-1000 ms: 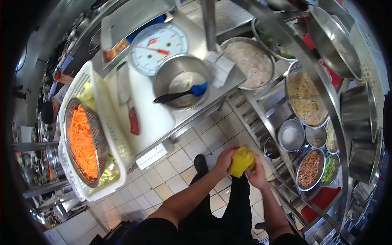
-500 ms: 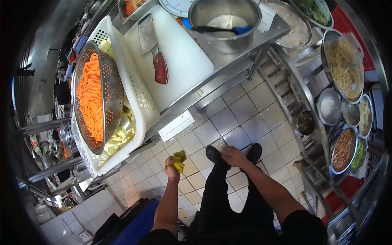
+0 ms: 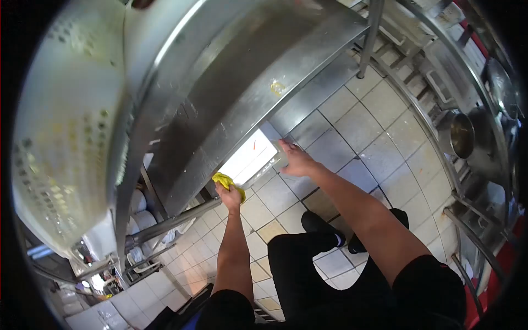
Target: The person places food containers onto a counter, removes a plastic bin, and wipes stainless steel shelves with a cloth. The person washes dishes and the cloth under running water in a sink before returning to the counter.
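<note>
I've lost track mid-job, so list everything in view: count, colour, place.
Steel shelf: one, grey, upper centre
Container: one, white, below the shelf
Orange scrap: one, orange, on the container
Cloth: one, yellow, at the container's left end
Basket: one, white, upper left
Pot: one, grey, right
Rack: one, grey, far right
White objects: unclear count, left
Tiles: many, grey and beige, centre
Shoes: two, black, on the tiles
Trousers: one pair, black, below
Left hand: one, bare, holding the cloth
Right hand: one, bare, by the container
</note>
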`<state>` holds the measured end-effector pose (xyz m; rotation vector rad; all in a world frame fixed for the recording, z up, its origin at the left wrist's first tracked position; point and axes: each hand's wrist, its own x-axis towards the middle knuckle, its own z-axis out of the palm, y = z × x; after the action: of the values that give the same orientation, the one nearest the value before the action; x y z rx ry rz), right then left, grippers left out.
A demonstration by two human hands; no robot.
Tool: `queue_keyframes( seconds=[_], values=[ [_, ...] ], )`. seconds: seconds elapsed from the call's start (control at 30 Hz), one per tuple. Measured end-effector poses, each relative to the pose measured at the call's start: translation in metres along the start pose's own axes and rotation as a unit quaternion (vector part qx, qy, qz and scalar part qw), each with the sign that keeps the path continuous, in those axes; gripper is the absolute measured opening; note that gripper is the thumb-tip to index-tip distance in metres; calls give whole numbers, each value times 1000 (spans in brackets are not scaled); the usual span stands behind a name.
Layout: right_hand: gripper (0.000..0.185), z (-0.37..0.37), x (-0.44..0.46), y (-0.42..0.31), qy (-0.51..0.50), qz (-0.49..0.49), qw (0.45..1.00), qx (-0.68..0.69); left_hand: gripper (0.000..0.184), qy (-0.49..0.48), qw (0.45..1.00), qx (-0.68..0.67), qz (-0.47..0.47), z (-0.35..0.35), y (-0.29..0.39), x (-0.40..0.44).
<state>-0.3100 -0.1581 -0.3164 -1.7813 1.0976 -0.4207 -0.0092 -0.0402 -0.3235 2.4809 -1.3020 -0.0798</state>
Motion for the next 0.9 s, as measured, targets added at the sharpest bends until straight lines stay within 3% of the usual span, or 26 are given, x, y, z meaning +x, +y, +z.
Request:
queue_keyframes(
  seconds=[0.07,0.13,0.17,0.23,0.27,0.3,0.33,0.37,0.4,0.43,0.47,0.5,0.53,0.57,0.6,0.63,0.67,0.7,0.73,0.77,0.8,0.87,0.9],
  values=[
    [87,11,21,3,-89,15,992,92,49,50,996,69,-21,-6,37,-11],
    [90,15,20,-1,-81,15,991,108,43,32,997,59,28,0,55,-13],
    [89,20,19,4,-55,2,990,134,36,67,996,34,37,6,80,-14],
    [85,28,16,7,-15,20,984,175,36,50,987,-152,14,22,151,-21],
    [85,36,18,16,-23,3,986,165,38,10,975,-202,92,52,170,-16],
    [83,49,24,34,-2,-29,975,219,39,-18,970,-217,105,59,217,-18],
    [82,64,32,44,15,-59,960,274,36,-1,927,-365,83,81,250,-23],
    [82,80,37,43,185,-162,954,173,31,-48,923,-381,10,54,299,-38],
    [82,85,42,48,177,-174,953,173,30,8,906,-416,76,88,314,-35],
    [82,81,47,50,166,-125,970,127,30,20,906,-417,75,90,323,-34],
    [82,80,49,51,158,-72,981,83,31,-29,834,-550,27,85,334,-37],
    [75,80,50,49,178,-90,974,103,31,-82,740,-667,-18,76,344,-40],
    [75,89,59,61,182,-91,973,105,32,-81,767,-635,-39,55,337,-44],
    [69,104,72,82,181,-108,944,255,32,-84,791,-602,-61,32,321,-49],
    [64,114,81,106,177,-121,892,397,33,49,879,-475,-17,56,287,-45],
    [56,74,55,79,265,-253,928,-60,34,21,924,-375,69,32,252,-50],
    [55,47,41,72,150,-94,982,69,36,50,925,-374,35,6,229,-57],
    [52,24,21,67,132,-64,986,73,35,81,917,-392,3,-1,198,-61],
    [50,7,4,66,116,-35,990,77,34,106,926,-362,29,-6,164,-57],
    [50,-4,-6,71,126,-25,989,76,33,127,907,-394,73,3,121,-44],
    [50,-14,-16,77,121,-33,990,69,31,126,924,-357,56,-4,110,-37],
    [51,-24,-29,89,117,-43,991,51,29,195,969,-38,146,20,92,-7],
    [52,-24,-30,91,120,-48,991,42,31,112,989,-57,76,32,101,4]
  ],
)
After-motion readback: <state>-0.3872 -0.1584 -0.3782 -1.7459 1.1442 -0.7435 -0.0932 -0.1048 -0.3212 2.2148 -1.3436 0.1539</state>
